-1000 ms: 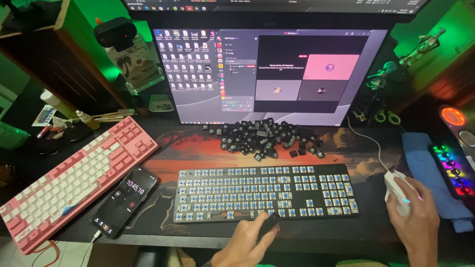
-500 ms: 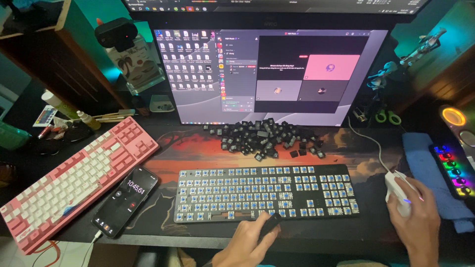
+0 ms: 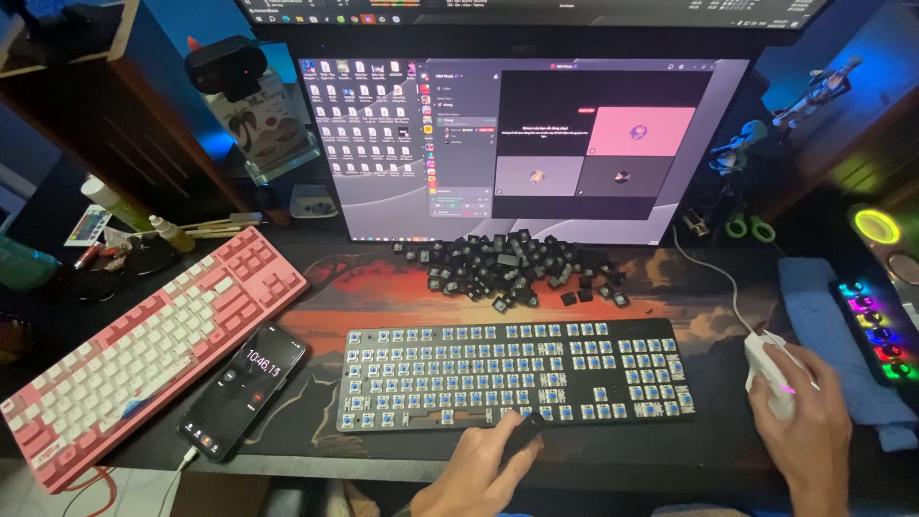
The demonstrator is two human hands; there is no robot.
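Observation:
A black keyboard (image 3: 517,373) stripped of its keycaps lies in front of me, its blue switches bare. Behind it sits a heap of loose black keycaps (image 3: 512,266). My left hand (image 3: 479,469) is at the keyboard's front edge, fingers closed on a small black object (image 3: 525,428), probably a keycap, touching the bottom row. My right hand (image 3: 804,431) rests over a white mouse (image 3: 771,371) on the right, gripping it. The mouse cable runs back toward the monitor.
A pink and white keyboard (image 3: 144,349) lies angled at the left, with a phone (image 3: 244,388) showing a timer beside it. A large monitor (image 3: 526,144) stands at the back. A blue cloth (image 3: 833,335) and a lit gadget (image 3: 876,321) are at the right edge.
The coloured room lighting has shifted from green to blue. Both hands stay in about the same places.

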